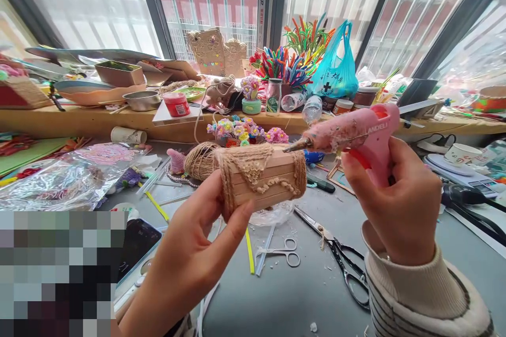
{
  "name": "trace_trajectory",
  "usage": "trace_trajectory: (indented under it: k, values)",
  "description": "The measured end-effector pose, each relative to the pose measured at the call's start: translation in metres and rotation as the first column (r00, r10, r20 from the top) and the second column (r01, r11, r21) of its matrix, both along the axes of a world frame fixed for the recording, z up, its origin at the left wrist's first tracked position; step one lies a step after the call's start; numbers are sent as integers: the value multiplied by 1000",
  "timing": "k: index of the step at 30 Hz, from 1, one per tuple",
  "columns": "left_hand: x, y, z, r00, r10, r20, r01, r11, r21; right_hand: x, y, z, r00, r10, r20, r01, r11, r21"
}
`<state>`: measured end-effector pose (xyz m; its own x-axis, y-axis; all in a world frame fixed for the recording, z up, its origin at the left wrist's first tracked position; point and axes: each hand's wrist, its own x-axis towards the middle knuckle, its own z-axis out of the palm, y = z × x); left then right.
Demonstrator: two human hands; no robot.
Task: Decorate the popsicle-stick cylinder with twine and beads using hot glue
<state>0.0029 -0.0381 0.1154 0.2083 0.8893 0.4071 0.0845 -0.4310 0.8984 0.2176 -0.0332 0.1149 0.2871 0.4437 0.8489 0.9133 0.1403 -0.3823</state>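
My left hand [205, 237] grips one end of a small cylinder covered in wooden craft sticks [261, 179], lying sideways above the table. Twine is wound around both its ends, and a lace-like patch and a wavy braided trim decorate its side. In my right hand [399, 200] is a pink hot glue gun [351, 134], fingers wrapped around its handle by the red trigger. The metal nozzle points left, right at the cylinder's upper edge; whether it touches I cannot tell. Behind the cylinder sits a ball of twine [201, 160].
On the grey table [272, 300] lie small scissors [282, 253], large black-handled scissors [343, 258] and a phone [138, 245]. A kitchen scale [462, 174] stands at right. Along the back ledge are a blue plastic bag [336, 68], a glass bottle [273, 97] and many pipe cleaners [284, 68].
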Motion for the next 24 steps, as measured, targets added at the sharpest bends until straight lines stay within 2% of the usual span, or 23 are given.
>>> trace_trajectory:
  k: [4, 7, 11, 16, 18, 24]
  values:
    - [2, -4, -2, 1000, -16, -8, 16, 995, 94, 2, -9, 5, 984, -114, 139, 105, 992, 73]
    - [0, -7, -5, 996, -35, -88, 47, 988, 148, 1, -13, 7, 961, -166, 223, 131, 978, 161]
    - [-4, -12, -9, 985, 66, -162, -45, 991, 129, -2, -15, 7, 920, -249, 303, 176, 953, 246]
    - [-5, -13, -12, 984, 62, -169, -32, 985, 172, -2, -16, 4, 915, -280, 291, 208, 945, 254]
    - [-6, -13, -12, 982, 104, -161, -79, 985, 151, -1, -17, 4, 907, -293, 301, 219, 942, 256]
    - [-7, -12, -10, 979, 71, -192, -29, 976, 215, -2, -17, 3, 888, -323, 327, 248, 936, 252]
